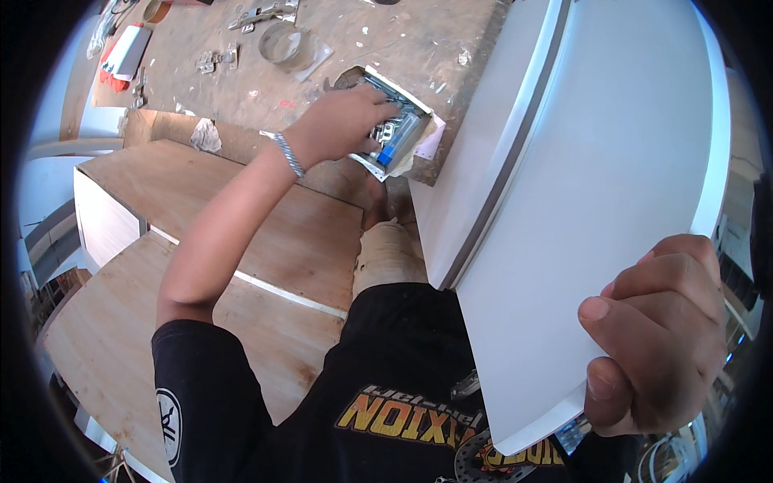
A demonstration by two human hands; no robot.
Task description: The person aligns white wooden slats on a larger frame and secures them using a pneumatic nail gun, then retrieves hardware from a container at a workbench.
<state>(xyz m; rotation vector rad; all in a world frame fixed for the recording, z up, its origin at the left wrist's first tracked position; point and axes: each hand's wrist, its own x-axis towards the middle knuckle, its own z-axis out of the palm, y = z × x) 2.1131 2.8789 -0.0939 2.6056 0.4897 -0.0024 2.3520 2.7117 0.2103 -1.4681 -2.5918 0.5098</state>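
Observation:
My left hand (345, 121), with a braided bracelet (288, 155) at its wrist, reaches into a small open box (427, 121) at the edge of the worktable. Its fingers are apart over the contents, fingertips partly hidden. Inside the box lie metal hardware pieces (389, 131) and a blue item (388, 154). A large white panel (588, 161) with a dark groove along one side stands tilted at my right. At its near right edge my right hand (664, 338) is closed round the rim, with some fingers hidden.
The worn wooden worktable (386, 32) carries a round clear container (283, 44), metal hinges (217, 59) and a red-and-white packet (125, 56). Brown wooden panels (282, 233) of a cabinet-like piece lie at lower left. Cables (672, 459) show at the lower right.

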